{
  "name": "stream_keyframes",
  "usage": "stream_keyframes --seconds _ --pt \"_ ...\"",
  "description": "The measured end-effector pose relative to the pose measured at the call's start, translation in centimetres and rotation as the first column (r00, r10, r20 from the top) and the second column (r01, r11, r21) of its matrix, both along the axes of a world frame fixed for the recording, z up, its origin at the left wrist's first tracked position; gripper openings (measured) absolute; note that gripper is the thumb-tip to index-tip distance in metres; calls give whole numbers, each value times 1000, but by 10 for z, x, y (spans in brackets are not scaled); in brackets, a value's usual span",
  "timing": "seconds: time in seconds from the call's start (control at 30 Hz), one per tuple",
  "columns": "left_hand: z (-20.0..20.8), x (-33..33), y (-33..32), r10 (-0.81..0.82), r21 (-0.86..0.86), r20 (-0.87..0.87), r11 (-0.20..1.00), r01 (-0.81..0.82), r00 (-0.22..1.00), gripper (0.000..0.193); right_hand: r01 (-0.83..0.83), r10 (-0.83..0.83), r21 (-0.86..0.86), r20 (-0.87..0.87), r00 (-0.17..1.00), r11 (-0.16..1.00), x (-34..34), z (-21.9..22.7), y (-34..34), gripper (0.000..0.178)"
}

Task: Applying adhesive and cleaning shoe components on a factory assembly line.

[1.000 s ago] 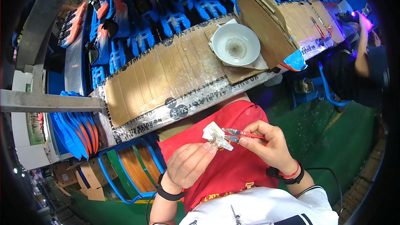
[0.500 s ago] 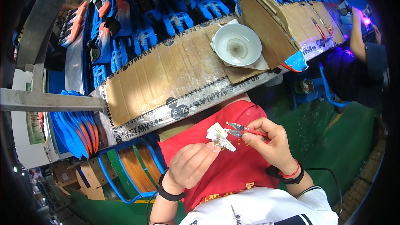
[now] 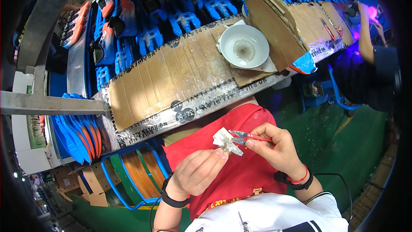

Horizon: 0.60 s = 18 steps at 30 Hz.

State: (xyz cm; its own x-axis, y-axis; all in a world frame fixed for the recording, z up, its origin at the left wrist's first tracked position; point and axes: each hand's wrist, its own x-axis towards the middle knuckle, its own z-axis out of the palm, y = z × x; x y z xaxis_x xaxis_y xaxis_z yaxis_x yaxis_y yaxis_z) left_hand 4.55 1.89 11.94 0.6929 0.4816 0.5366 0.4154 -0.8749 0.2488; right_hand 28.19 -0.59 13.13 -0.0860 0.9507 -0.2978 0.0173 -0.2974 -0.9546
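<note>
In the head view, the left hand (image 3: 198, 172) pinches a small pale, crinkled piece (image 3: 226, 141) between thumb and fingertips, holding it up above a red cloth (image 3: 240, 176) spread over the lap. What the piece is made of is hard to make out; it looks whitish and partly see-through, with ragged corners. The right hand (image 3: 278, 148) is closed around red-handled snips (image 3: 246, 136), whose short metal blades meet the right edge of the piece; the handles vanish inside the fingers, so only the front of the tool shows. Both wrists carry dark bands, and the right also a red one. Ahead of the hands lies a cardboard-covered bench (image 3: 171, 81) edged with clear tape, and on it stands a white bowl (image 3: 243, 46) with a greyish residue at its bottom, resting on a paper sheet. A folded cardboard flap (image 3: 274, 25) just right of the bowl hides what lies behind it. Beyond the bench, blue and orange moulded parts (image 3: 150, 25) sit in rows, bent by the lens. At the upper right, another person's arm (image 3: 367, 34) reaches in, cut off by the dark rim.
</note>
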Motion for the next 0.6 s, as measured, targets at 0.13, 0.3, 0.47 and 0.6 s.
stream_keyframes --seconds 0.13,0.3,0.47,0.6 --pt "0 1 -2 30 -23 -8 999 -30 1000 29 14 -15 26 20 1000 1000 -1 -3 0 15" --pt "-2 4 -4 9 -59 2 998 -9 1000 29 61 -62 30 30 998 998 -2 -8 1 14" --pt "-1 5 -3 21 -41 -7 999 -21 1000 29 78 -79 10 16 997 997 2 -4 0 14" --pt "1 3 -1 31 -37 -19 999 -31 999 28 13 -13 7 11 1000 1000 7 2 -1 15"
